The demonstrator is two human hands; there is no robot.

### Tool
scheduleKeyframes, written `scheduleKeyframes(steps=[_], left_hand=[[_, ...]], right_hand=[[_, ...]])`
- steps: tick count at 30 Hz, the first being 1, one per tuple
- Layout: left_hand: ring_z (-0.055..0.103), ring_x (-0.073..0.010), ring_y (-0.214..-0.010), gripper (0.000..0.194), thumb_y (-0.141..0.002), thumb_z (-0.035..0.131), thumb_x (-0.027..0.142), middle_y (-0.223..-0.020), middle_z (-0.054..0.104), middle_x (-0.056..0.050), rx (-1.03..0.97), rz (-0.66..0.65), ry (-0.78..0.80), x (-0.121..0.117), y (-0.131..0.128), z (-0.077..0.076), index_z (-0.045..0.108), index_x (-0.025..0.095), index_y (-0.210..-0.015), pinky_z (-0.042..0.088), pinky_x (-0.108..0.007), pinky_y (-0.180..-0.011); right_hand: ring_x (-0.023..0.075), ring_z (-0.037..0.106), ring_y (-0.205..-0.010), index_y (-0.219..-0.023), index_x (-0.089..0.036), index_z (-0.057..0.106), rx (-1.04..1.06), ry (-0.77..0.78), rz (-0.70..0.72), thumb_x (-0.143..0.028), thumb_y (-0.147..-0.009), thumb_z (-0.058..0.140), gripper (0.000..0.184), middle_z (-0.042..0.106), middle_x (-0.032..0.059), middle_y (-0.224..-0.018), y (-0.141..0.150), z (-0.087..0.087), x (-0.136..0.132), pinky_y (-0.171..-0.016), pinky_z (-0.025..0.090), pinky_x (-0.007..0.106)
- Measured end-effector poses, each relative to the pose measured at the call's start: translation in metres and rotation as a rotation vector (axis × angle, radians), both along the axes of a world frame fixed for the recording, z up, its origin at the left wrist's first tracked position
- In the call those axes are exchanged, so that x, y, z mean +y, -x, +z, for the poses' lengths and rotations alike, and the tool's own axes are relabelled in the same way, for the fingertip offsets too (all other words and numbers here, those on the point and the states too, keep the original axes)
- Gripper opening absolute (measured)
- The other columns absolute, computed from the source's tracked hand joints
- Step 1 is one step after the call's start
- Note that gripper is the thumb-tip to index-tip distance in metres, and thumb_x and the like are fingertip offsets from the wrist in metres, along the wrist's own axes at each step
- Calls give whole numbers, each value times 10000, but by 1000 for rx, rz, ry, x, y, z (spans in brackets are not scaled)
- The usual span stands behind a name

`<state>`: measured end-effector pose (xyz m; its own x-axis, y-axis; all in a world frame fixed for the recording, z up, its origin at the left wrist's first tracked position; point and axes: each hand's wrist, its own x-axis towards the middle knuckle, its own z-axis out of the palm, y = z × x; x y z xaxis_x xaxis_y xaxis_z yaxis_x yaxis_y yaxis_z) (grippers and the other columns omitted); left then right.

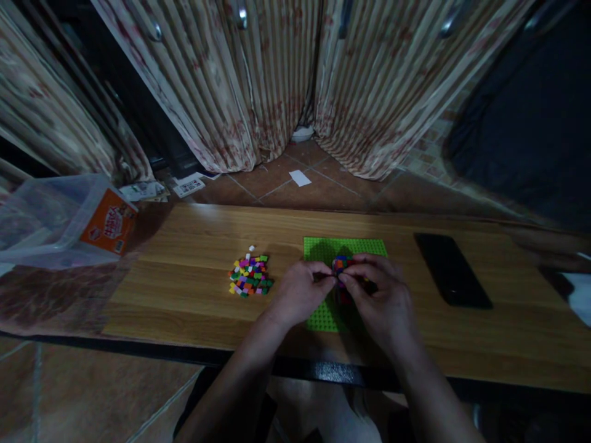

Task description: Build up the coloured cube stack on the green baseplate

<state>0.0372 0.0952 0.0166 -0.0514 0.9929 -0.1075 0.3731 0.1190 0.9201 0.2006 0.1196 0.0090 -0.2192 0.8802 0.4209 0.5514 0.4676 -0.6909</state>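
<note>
Over a green studded baseplate [321,320], my two hands meet at a small multicoloured brick build [341,263] with blue, red and orange parts. Thumb and forefinger of my left hand [300,292] are pinched together at the build's left side; whatever is between them is too small to make out. My right hand [383,295] has its fingers closed around the build's right side, with the thumb close to the left fingertips. Fingers hide much of the build, so I cannot tell whether it is fixed to the plate. Left of the plate lies a pile of small coloured bricks [249,277].
A black phone-like slab [452,271] lies on the right of the wooden table [184,307]. One white brick [252,248] sits behind the pile. Beyond the left end stands a clear plastic tub [55,215] with an orange label. Striped curtains [221,92] hang behind the table.
</note>
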Motion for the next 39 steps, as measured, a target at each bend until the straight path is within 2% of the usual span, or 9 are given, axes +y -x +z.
scheduleKeyframes(steps=[6, 10, 16, 21, 30, 39], left_hand=[[681, -167, -837, 220, -813, 626, 135, -909, 765, -31, -79, 41, -40, 2, 11, -4, 767, 186, -974, 511, -264, -757], [691, -164, -877, 251, -802, 632, 107, -951, 765, -34, -147, 32, -86, 2, 11, -1, 754, 178, -1009, 518, -276, -822], [703, -159, -911, 245, -790, 676, 129, -987, 765, -37, -322, 44, -163, 0, 3, 3, 728, 183, -1024, 551, -285, -863], [707, -143, -868, 234, -800, 674, 136, -946, 764, -39, -346, 51, -216, -1, -6, 6, 719, 177, -1026, 568, -262, -843], [718, -145, -854, 243, -794, 676, 147, -928, 762, -49, -275, 114, -288, 0, -16, 3, 724, 165, -1032, 590, -259, -835], [726, -148, -802, 198, -776, 698, 161, -896, 776, -45, -277, 163, -289, -1, -21, 3, 740, 169, -969, 601, -250, -785]], right_hand=[[258, 617, -1062, -846, -241, 741, 58, -1, 16, -393, -895, 662, 177, 692, 81, -1087, -4, -3, 1, -944, 481, 456], [256, 633, -1059, -915, -242, 740, 137, -2, -11, -405, -922, 625, 200, 706, 82, -1074, -5, -3, 0, -951, 494, 465], [261, 619, -1101, -1007, -259, 745, 94, -60, -6, -369, -928, 625, 182, 703, 81, -1117, -1, 4, -3, -967, 492, 478], [256, 617, -1095, -996, -266, 746, 93, -92, 29, -355, -920, 647, 153, 713, 71, -1105, 2, 8, -4, -968, 495, 470], [234, 633, -1021, -947, -266, 746, 134, -136, 42, -296, -920, 656, 99, 743, 42, -984, 1, 3, -3, -929, 510, 444], [240, 634, -1002, -922, -281, 756, 103, -177, -20, -286, -911, 667, 90, 750, 37, -955, 2, 9, -5, -918, 514, 458]])
